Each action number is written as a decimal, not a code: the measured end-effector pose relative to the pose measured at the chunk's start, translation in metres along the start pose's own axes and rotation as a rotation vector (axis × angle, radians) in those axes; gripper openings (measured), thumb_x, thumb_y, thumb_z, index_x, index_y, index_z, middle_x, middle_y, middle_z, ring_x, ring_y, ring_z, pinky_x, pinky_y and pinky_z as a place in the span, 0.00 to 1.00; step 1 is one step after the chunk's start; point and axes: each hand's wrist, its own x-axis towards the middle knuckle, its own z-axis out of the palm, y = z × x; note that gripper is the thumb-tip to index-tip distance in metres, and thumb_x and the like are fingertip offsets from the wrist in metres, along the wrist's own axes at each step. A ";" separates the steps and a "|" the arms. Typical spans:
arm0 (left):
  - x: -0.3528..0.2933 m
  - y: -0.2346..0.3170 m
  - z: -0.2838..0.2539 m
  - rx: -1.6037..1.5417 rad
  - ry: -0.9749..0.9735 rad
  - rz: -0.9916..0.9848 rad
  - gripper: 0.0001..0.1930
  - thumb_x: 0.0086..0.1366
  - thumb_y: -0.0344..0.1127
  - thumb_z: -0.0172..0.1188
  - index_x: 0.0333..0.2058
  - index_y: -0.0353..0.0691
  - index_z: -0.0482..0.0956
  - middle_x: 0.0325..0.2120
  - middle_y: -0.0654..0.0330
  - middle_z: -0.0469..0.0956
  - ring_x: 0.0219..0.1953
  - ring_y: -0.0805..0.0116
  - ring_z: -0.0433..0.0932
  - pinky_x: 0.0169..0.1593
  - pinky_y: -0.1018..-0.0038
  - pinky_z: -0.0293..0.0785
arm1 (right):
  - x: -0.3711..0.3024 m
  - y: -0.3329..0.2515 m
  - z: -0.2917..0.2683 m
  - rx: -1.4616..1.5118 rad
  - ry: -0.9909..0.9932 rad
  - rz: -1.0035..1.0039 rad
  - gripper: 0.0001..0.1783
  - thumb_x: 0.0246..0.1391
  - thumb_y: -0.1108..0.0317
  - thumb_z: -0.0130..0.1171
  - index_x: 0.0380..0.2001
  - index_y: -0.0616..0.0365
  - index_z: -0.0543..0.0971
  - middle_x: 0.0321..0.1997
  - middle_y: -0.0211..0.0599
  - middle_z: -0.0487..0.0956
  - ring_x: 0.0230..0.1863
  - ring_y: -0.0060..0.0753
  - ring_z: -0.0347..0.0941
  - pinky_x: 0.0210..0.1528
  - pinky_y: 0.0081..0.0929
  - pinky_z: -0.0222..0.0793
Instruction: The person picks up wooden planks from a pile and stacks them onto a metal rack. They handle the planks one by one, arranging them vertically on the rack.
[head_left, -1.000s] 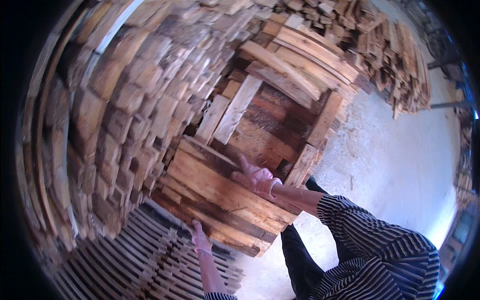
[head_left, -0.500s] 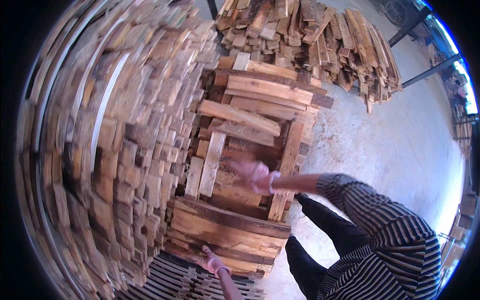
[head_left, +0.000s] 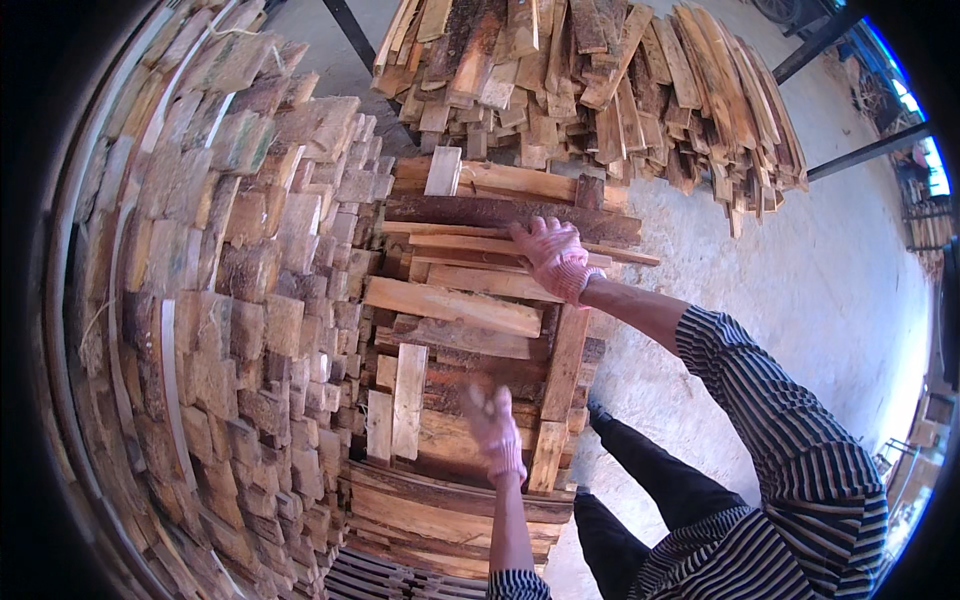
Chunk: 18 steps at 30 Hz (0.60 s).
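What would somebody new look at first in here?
Probably the huge bank of stacked brown wooden boards filling the left side. Next, the pink-gloved right grip near the centre, over a long, thin, pale wooden strip. Then the messy heap of rough brown planks at the top.

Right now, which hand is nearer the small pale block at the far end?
Right: the right hand is over a thin plank, below and right of the block in view; the left hand is much farther below.
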 end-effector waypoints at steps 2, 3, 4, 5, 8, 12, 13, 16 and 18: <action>0.026 0.018 0.046 -0.266 -0.190 -0.105 0.39 0.66 0.40 0.66 0.71 0.45 0.55 0.68 0.50 0.61 0.67 0.57 0.65 0.65 0.65 0.70 | 0.010 0.018 -0.003 0.096 -0.051 0.007 0.24 0.58 0.59 0.59 0.56 0.54 0.72 0.48 0.51 0.77 0.51 0.56 0.75 0.49 0.50 0.72; 0.036 0.029 0.063 -0.369 -0.250 -0.136 0.37 0.67 0.42 0.65 0.70 0.49 0.58 0.65 0.51 0.65 0.64 0.57 0.69 0.62 0.64 0.73 | 0.020 0.022 -0.005 0.152 -0.071 -0.001 0.25 0.56 0.55 0.62 0.54 0.55 0.72 0.47 0.51 0.77 0.50 0.56 0.76 0.48 0.50 0.72; 0.043 0.046 0.088 -0.425 -0.254 -0.228 0.38 0.66 0.41 0.66 0.70 0.47 0.58 0.63 0.51 0.67 0.62 0.60 0.71 0.61 0.67 0.73 | 0.031 0.040 -0.001 0.122 -0.143 0.003 0.26 0.56 0.54 0.62 0.54 0.55 0.72 0.47 0.52 0.79 0.50 0.57 0.77 0.49 0.50 0.73; 0.050 0.052 0.100 -0.476 -0.236 -0.320 0.38 0.66 0.40 0.66 0.70 0.45 0.57 0.62 0.52 0.69 0.60 0.63 0.73 0.60 0.69 0.73 | 0.033 0.043 -0.005 0.166 -0.169 -0.004 0.25 0.57 0.54 0.62 0.52 0.57 0.73 0.47 0.53 0.79 0.51 0.57 0.77 0.50 0.50 0.73; 0.073 0.058 0.101 -0.864 -0.232 -0.368 0.18 0.65 0.44 0.67 0.47 0.50 0.69 0.37 0.65 0.70 0.37 0.71 0.70 0.43 0.72 0.75 | 0.022 0.033 -0.022 0.232 -0.104 -0.102 0.24 0.57 0.53 0.60 0.46 0.63 0.75 0.46 0.54 0.80 0.51 0.55 0.78 0.49 0.50 0.75; 0.060 0.093 0.113 -0.959 -0.251 -0.279 0.16 0.62 0.45 0.70 0.38 0.51 0.70 0.29 0.68 0.67 0.30 0.73 0.66 0.36 0.73 0.73 | -0.041 0.030 -0.053 0.338 -0.220 -0.118 0.26 0.57 0.50 0.60 0.47 0.61 0.73 0.43 0.51 0.79 0.46 0.55 0.78 0.46 0.51 0.75; 0.053 0.100 0.111 -0.944 -0.177 -0.306 0.17 0.62 0.45 0.70 0.41 0.50 0.72 0.32 0.66 0.71 0.34 0.71 0.71 0.38 0.72 0.76 | -0.063 0.017 -0.054 0.320 -0.272 -0.127 0.27 0.56 0.49 0.60 0.49 0.60 0.73 0.43 0.49 0.79 0.44 0.55 0.77 0.45 0.52 0.75; 0.024 0.143 0.100 -0.897 0.130 -0.519 0.19 0.64 0.48 0.67 0.48 0.46 0.75 0.40 0.62 0.77 0.45 0.65 0.77 0.46 0.65 0.79 | -0.106 -0.012 -0.037 0.241 -0.369 -0.270 0.36 0.53 0.45 0.62 0.59 0.57 0.69 0.49 0.48 0.75 0.49 0.53 0.74 0.51 0.50 0.71; 0.009 0.109 0.081 -0.912 0.099 -0.410 0.19 0.65 0.49 0.64 0.47 0.45 0.75 0.40 0.61 0.77 0.45 0.64 0.77 0.49 0.63 0.78 | -0.113 -0.020 -0.066 0.505 -0.623 -0.309 0.47 0.48 0.42 0.67 0.66 0.57 0.66 0.61 0.53 0.71 0.62 0.56 0.69 0.62 0.48 0.67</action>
